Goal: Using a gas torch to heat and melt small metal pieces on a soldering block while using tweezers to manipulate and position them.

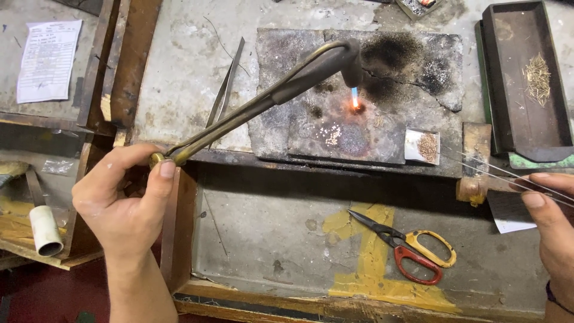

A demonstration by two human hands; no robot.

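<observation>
My left hand (pixel 128 194) grips the brass end of a long metal blowtorch (pixel 269 98). Its bent nozzle points down at a charred stone slab (pixel 311 66), where a small blue flame (pixel 355 97) makes an orange glowing spot. A patch of tiny pale beads (pixel 332 135) lies on the slab just left of the glow. My right hand (pixel 553 218) at the right edge pinches thin metal wires (pixel 484 164) that run up and left toward the slab's corner.
Tweezers (pixel 226 84) lie left of the slab. A small white tray of brownish grains (pixel 422 146) sits at the slab's right. Scissors with yellow and red handles (pixel 412 248) rest in the lower tray. A dark tray with wire bits (pixel 529 78) stands far right. A paper sheet (pixel 48 60) lies at top left.
</observation>
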